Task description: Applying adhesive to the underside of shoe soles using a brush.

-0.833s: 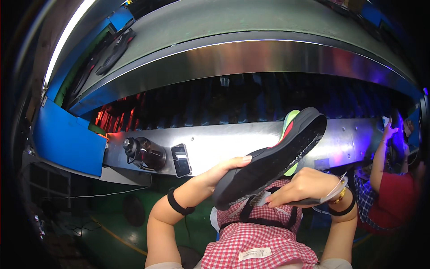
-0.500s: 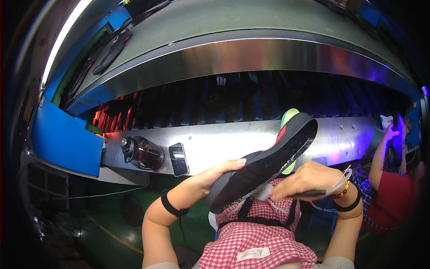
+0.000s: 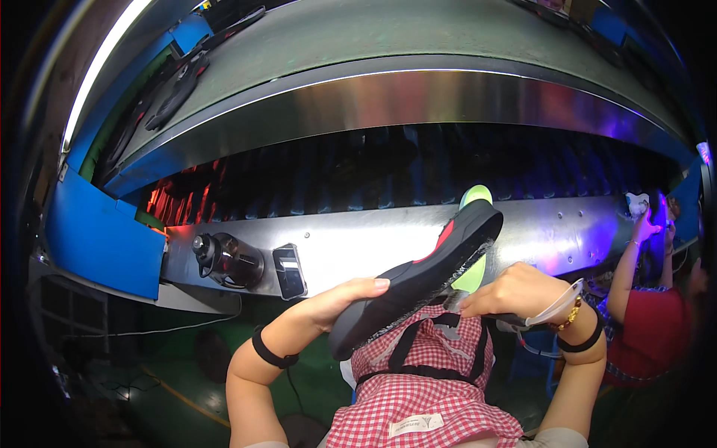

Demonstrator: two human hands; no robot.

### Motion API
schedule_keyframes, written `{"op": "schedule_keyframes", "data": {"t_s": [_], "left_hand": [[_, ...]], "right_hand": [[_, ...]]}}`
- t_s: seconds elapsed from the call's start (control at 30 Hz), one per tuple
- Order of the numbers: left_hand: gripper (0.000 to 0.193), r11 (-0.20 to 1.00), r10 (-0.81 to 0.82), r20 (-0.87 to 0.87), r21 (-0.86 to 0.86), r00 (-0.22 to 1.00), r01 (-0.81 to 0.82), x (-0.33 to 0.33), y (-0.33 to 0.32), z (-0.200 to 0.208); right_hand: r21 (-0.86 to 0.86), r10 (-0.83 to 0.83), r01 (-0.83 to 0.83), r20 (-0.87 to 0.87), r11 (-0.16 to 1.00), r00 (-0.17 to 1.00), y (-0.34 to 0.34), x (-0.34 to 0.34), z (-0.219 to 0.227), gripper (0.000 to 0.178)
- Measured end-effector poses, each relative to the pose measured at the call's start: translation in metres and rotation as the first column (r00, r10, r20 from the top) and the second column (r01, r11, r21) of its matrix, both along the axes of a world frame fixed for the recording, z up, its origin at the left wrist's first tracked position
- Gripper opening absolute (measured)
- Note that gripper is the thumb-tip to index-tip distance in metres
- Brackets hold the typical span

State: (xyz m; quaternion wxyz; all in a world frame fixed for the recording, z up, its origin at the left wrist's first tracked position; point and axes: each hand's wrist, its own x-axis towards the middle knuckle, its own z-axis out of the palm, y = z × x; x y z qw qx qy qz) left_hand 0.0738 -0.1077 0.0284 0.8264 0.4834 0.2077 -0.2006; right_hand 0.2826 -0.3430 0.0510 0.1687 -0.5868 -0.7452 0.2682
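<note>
Head view: left hand point(image 3: 336, 302) clasps a shoe point(image 3: 418, 287); right hand point(image 3: 515, 293) pinches a brush point(image 3: 453, 301). Whitish streaks point(image 3: 470, 263) line the shoe's lower edge; its broad black side looks unstreaked.

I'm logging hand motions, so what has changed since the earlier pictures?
The right hand has moved its grey-tipped, brush-like tool along the black shoe with red and lime-green parts, away from the left hand. The shoe shifted slightly leftward. Nothing was taken up or released. The dark bottle and rectangular phone stay on the shiny metal ledge.

Dark bottle point(image 3: 237, 261), apparently translucent, beside a phone point(image 3: 289, 272)
</note>
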Motion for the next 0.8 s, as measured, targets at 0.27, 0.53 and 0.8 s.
{"op": "schedule_keyframes", "data": {"t_s": [0.27, 0.53, 0.8], "left_hand": [[0.064, 0.998, -0.001, 0.004, 0.069, 1.0, 0.001, -0.012, 0.01, 0.005], [0.064, 0.992, 0.019, 0.057, 0.125, 0.998, -0.026, -0.023, 0.014, 0.009], [0.06, 0.918, 0.298, 0.11, -0.307, 0.948, -0.253, 0.003, -0.002, -0.027]], "right_hand": [[0.132, -0.061, 0.078, -0.126, 0.988, 0.99, -0.004, 0.009, -0.004, 0.028], [0.197, -0.12, 0.168, -0.235, 0.966, 0.965, -0.01, 0.027, -0.015, 0.024], [0.014, -0.184, 0.259, -0.668, 0.966, 0.721, 0.011, -0.028, -0.028, 0.029]]}}
